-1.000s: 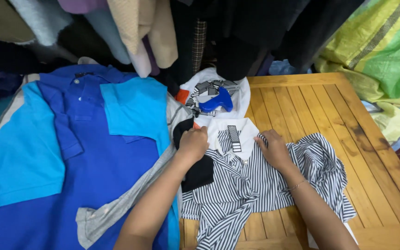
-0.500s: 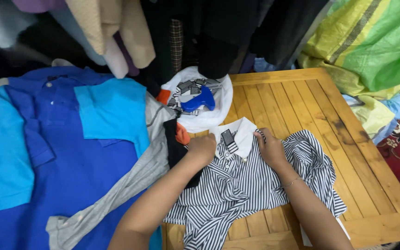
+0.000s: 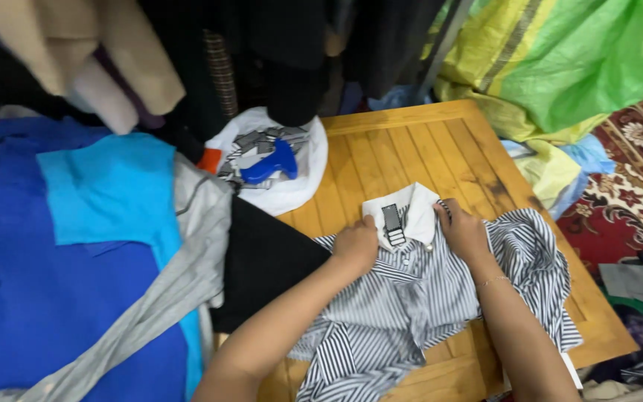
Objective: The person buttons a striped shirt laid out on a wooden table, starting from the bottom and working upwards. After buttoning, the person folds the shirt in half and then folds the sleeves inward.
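While both hands rest at the collar, I log the scene as follows.

Item one: striped shirt, black and white, lying on the wooden table, right of centre. Its white collar points far, with a dark label showing inside. The body is rumpled; the near part trails off the table's near edge and the right side is bunched. I judge the collar end set out and the rest not yet smoothed or folded.

Item two: left hand, curled, knuckles up, pressing the shirt just left of the collar. Whether it pinches cloth I cannot tell.

Item three: right hand, fingers bent over the collar's right edge, gripping or pressing it; a thin bracelet sits at the wrist.

Item four: white cloth at the table's far left corner, carrying grey tags and a blue tagging gun. The gun lies apart from both hands, untouched.

Item five: black garment just left of the shirt, then a grey one, then blue and light-blue garments spread far left.

Item six: hanging clothes along the far side; green and yellow bags at far right; patterned red rug on the right.
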